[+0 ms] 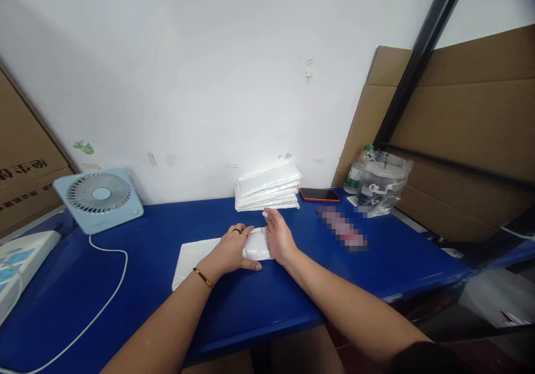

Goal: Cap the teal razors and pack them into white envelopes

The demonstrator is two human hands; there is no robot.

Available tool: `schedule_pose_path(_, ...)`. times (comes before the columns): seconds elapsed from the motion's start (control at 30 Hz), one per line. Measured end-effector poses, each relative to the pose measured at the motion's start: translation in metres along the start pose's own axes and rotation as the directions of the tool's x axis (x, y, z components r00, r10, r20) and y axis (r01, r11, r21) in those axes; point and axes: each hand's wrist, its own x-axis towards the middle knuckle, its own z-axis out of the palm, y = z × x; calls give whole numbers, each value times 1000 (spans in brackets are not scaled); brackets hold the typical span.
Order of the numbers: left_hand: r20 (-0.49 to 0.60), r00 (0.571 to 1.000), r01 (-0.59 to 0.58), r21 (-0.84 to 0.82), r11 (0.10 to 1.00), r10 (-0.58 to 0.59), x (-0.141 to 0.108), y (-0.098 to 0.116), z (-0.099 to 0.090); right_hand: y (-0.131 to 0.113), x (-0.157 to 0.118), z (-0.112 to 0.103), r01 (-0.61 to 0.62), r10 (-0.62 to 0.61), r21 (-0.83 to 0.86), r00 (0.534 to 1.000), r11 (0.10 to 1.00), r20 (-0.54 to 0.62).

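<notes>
Blue tabletop (pixel 154 223) set against a scuffed white wall (pixel 200 84). White film-wrapped packet (pixel 256 246) lies flat near the table's front edge, under and between the hands. Left hand (pixel 228 251): palm down across it, thumb and fingers spread apart. Right hand (pixel 281 239): on edge at the packet's right end; cannot tell whether it pinches anything. Progress, as judged: the stack of white packets (pixel 267 187) by the wall looks finished with or set aside; the piece under the hands appears mid-handling, apart from that stack. Counts: one piece in hand (possibly two overlapping; the left hand hides the middle), at least four in the stack, exact number unresolved; one light-blue fan (pixel 99 195), one red-edged smartphone (pixel 320 195), one green-capped bottle (pixel 354 179), one clear plastic bag (pixel 388 181).
</notes>
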Motion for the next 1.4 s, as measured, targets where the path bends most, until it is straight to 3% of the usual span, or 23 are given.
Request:
schedule_pose_path(0.1, -7, 1000, -16, -2, 1000, 16, -1, 0, 0, -6, 4, -4, -11, 16, -43, 992, 999, 125)
schedule_pose_path(0.17, -13, 999, -29, -7, 1000, 29, -1, -1, -2, -20, 10, -13, 123, -56, -237, 961, 964, 270)
schedule_pose_path(0.23, 10, 998, -67, -30, 997, 67, -3, -1, -7, -41, 16, -28, 367, -81, -496, 859, 787, 506)
schedule_pose_path(0.3, 75, 988, -131, -64, 989, 136, -4, -1, -14, -61, 18, -43, 554, 69, -610, 706, 566, 705)
schedule_pose_path(0.37, 170, 963, -192, -99, 976, 207, -5, -2, -23, -75, 14, -53, 656, 234, -615, 577, 438, 782)
schedule_pose_path(0.47, 302, 919, -229, -117, 966, 254, -9, -2, -35, -81, -5, -58, 748, 302, -567, 484, 345, 821)
schedule_pose_path(0.57, 302, 927, -210, -72, 975, 222, -22, 3, -45, -75, -28, -55, 761, 281, -543, 467, 355, 839)
schedule_pose_path(0.7, 165, 981, -79, -126, 989, 99, -60, 24, -48, -67, -44, -49, 757, 210, -539, 497, 371, 842)
schedule_pose_path(0.8, 16, 996, 88, -155, 984, -87, -85, 43, -30, -62, -45, -45, 764, 155, -521, 502, 380, 851)
schedule_pose_path(0.9, -126, 969, 197, -127, 972, -213, -96, 53, -3, -52, -42, -41, 732, 155, -545, 533, 409, 832)
schedule_pose_path(1.03, -199, 933, 288, -93, 953, -301, -93, 52, 20, -41, -42, -38, 745, 64, -600, 610, 292, 790)
schedule_pose_path(1.1, -197, 924, 317, -79, 945, -327, -90, 51, 22, -42, -47, -38, 819, -28, -555, 564, 148, 825)
schedule_pose_path(1.2, -174, 915, 357, -75, 931, -365, -86, 49, 17, -45, -58, -36, 928, -15, -364, 364, -72, 931)
schedule_pose_path(1.27, -148, 907, 383, -97, 919, -394, -83, 46, 13, -45, -65, -33, 956, 67, -260, 271, -137, 960)
schedule_pose_path(1.33, -110, 902, 400, -146, 905, -417, -80, 41, 9, -41, -69, -29, 956, 93, -231, 251, -179, 964)
schedule_pose_path(1.4, -70, 904, 396, -232, 889, -421, -77, 33, 7, -34, -70, -25, 945, 56, -250, 268, -211, 962)
